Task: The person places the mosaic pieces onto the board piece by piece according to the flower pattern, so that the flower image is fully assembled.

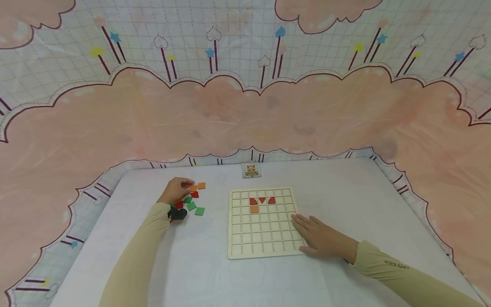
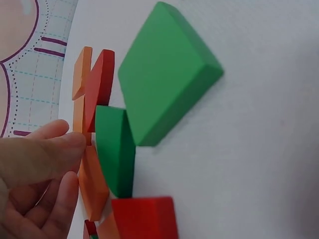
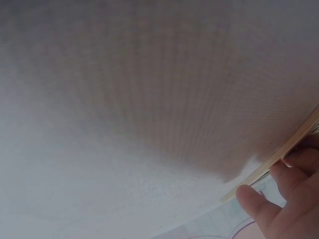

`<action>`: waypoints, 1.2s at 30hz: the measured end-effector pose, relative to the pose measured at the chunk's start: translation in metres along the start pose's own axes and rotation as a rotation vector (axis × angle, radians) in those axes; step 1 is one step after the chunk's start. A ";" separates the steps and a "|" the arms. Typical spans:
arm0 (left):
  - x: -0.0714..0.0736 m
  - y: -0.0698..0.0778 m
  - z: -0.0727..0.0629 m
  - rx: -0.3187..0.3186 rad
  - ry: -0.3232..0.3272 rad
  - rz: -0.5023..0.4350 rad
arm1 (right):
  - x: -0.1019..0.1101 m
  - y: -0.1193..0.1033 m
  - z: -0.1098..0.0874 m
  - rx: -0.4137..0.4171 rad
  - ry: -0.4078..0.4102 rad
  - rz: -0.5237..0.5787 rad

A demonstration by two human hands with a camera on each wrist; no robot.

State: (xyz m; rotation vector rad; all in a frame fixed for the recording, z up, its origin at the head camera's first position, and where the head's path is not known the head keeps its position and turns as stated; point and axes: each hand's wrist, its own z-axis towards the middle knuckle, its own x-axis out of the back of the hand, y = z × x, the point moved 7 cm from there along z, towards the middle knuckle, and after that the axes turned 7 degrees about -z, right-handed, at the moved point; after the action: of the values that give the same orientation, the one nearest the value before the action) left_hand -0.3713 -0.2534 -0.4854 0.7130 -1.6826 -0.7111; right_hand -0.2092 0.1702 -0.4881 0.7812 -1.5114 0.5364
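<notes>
My left hand [image 1: 177, 190] is at a loose group of coloured tiles. Its thumb and index finger pinch an orange square tile [image 2: 79, 117] at the edge. Beside them lie a red quarter-round tile [image 2: 99, 87], a green curved tile [image 2: 114, 149] and a green square tile [image 2: 169, 74]. My right hand [image 1: 324, 238] rests with its fingers extended on the right edge of a pale wooden grid board [image 1: 264, 247]. On the board sit two red quarter-rounds, a red triangle [image 1: 262, 200] between them, and an orange square [image 1: 254, 209] under the left one.
A small pattern card [image 1: 251, 170] with a flower-like design lies behind the board. Another orange square [image 1: 201, 186] is at the far end of the tile group, and a green square [image 1: 199, 211] at the near end. A patterned cloth [image 1: 245, 115] hangs behind the white table [image 1: 207, 273].
</notes>
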 end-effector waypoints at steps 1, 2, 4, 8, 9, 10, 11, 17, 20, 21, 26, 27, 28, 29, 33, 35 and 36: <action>0.000 0.000 0.000 -0.004 0.002 0.004 | 0.000 0.000 0.000 0.001 0.000 0.001; 0.000 0.000 0.000 -0.009 0.005 0.007 | 0.001 0.000 0.000 0.001 0.002 0.003; 0.000 0.001 0.000 -0.014 0.012 0.012 | 0.002 0.000 0.000 0.000 -0.002 0.004; -0.001 0.001 -0.001 -0.009 0.025 0.024 | 0.003 -0.001 0.001 0.001 -0.007 0.006; -0.002 0.000 -0.001 -0.006 0.029 0.028 | 0.003 -0.001 0.001 0.001 -0.007 0.007; -0.002 -0.001 -0.001 -0.005 0.031 0.032 | 0.003 -0.001 0.001 0.002 -0.005 0.009; -0.002 -0.002 0.000 -0.002 0.032 0.034 | 0.003 -0.001 0.001 0.003 -0.001 0.009; 0.001 -0.007 0.001 -0.006 0.036 0.063 | 0.001 -0.001 0.001 0.001 0.004 0.021; 0.003 -0.005 0.000 -0.020 0.041 0.080 | 0.000 -0.001 0.000 0.001 0.004 0.025; 0.003 -0.004 0.000 -0.029 0.043 0.089 | 0.000 -0.001 0.000 0.002 0.008 0.024; 0.005 -0.002 -0.001 -0.060 0.061 0.110 | 0.001 -0.002 0.000 0.005 0.026 0.015; 0.005 -0.002 -0.001 -0.060 0.062 0.110 | 0.001 -0.002 0.000 0.004 0.027 0.013; 0.005 -0.002 -0.001 -0.058 0.063 0.111 | 0.001 -0.002 0.000 0.003 0.026 0.015; 0.005 -0.002 -0.002 -0.057 0.061 0.113 | 0.001 -0.003 0.000 0.002 0.026 0.017; 0.004 -0.002 -0.003 -0.038 0.059 0.110 | 0.002 -0.003 0.000 0.001 0.019 0.019; 0.004 -0.003 -0.003 -0.025 0.059 0.103 | 0.002 -0.003 0.000 0.001 0.018 0.015; 0.003 -0.004 -0.003 -0.015 0.060 0.096 | 0.002 -0.003 0.000 0.002 0.019 0.012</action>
State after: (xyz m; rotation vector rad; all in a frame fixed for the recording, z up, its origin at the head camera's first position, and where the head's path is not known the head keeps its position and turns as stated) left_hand -0.3682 -0.2589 -0.4859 0.6328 -1.6438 -0.6284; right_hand -0.2070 0.1680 -0.4864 0.7668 -1.4993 0.5534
